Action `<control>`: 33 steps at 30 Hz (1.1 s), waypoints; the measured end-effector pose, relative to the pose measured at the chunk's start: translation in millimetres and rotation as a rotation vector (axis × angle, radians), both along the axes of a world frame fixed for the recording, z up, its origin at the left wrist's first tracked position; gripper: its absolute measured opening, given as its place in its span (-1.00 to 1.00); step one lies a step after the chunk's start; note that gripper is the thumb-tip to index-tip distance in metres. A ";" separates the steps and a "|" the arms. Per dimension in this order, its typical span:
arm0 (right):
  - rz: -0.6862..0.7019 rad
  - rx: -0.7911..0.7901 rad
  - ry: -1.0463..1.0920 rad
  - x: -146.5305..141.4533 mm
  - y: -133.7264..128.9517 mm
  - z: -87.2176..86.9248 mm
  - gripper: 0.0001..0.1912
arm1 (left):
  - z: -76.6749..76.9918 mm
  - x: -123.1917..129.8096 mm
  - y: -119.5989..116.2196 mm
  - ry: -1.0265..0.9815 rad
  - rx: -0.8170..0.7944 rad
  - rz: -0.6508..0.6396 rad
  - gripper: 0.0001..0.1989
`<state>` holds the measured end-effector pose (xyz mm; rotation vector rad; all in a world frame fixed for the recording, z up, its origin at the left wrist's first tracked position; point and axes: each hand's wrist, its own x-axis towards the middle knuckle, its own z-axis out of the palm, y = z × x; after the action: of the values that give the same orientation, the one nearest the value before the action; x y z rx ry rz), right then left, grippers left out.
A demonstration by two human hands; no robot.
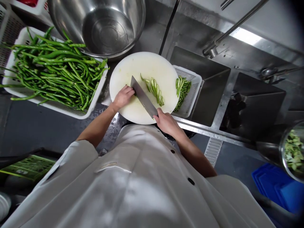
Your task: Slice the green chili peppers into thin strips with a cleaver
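My right hand (166, 122) is closed round the handle of a kitchen knife (144, 98) with a broad blade, which slants across the round white cutting board (123, 68). Just left of the blade, my left hand (123, 96) has its fingers curled down on the board. A bit of green shows at its fingertips, apparently a green chili pepper that the fingers mostly hide. Sliced green chili (154, 90) lies in a slanting row right of the blade. More cut chili (184, 91) fills part of a white perforated basket (196, 85) beyond the board's right edge.
On the left, a white basket (93, 106) is heaped with long whole green chilies (59, 69). A large steel bowl (135, 34) stands behind the board. Steel sinks (211, 91) and a faucet pipe (232, 28) are to the right. A bowl of chopped greens (294, 152) stands far right.
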<state>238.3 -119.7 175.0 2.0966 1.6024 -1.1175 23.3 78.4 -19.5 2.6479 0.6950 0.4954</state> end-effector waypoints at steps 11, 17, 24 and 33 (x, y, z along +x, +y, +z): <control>-0.032 0.147 0.036 -9.5 36.8 -69.3 -0.55 | 8.6 9.9 -6.8 -0.030 -0.145 -0.003 -0.67; -0.002 0.206 0.128 19.2 -1.5 -66.6 -0.57 | 34.7 -66.0 4.1 -0.161 -0.043 0.579 -0.83; -0.060 0.142 0.259 48.5 -3.3 -73.1 -0.74 | 60.2 -170.1 34.7 -0.092 -0.300 1.379 -0.73; -0.265 0.186 0.207 56.0 18.3 -70.3 -0.77 | 158.9 -166.4 -0.6 -0.504 0.074 0.921 -0.70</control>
<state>294.3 -101.4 104.7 2.4413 1.6050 -1.3570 -143.1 77.8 139.5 1.9639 1.6959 1.3690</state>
